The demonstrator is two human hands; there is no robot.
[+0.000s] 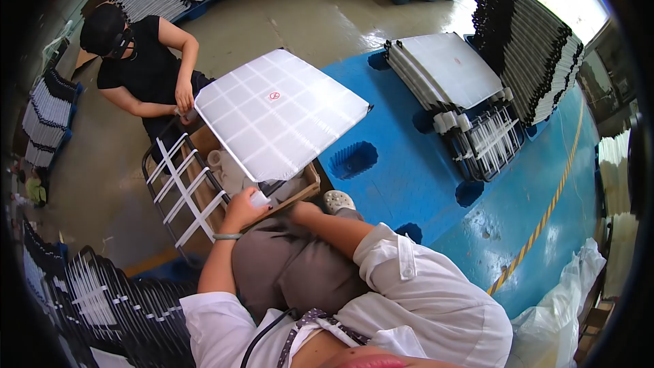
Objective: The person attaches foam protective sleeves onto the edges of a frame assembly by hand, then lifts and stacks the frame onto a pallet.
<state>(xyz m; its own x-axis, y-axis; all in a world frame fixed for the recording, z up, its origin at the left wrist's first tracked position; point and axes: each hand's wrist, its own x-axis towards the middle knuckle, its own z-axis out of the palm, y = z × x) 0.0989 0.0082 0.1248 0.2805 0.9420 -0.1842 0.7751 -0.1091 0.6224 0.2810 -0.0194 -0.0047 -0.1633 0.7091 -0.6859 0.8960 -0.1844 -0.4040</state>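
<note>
My left hand [244,210] grips a small white piece [259,199] at the near edge of a white square panel [286,112] with a grid pattern and a small red mark. My right hand [306,214] is low beside my knee, right of the left hand; its fingers are hidden. Under the panel is a cardboard box [308,187] with white parts [231,176] inside. Left of the box leans a black frame with white crossed straps [182,194]. A co-worker's hands [184,101] are at the panel's far left corner.
The co-worker [146,71] in a black shirt and cap stands across the box. A blue pallet [395,194] on the right bears stacked panels [446,68] and strapped frames [487,140]. More frames [116,307] are piled at lower left. Clear plastic sheeting [555,307] lies at lower right.
</note>
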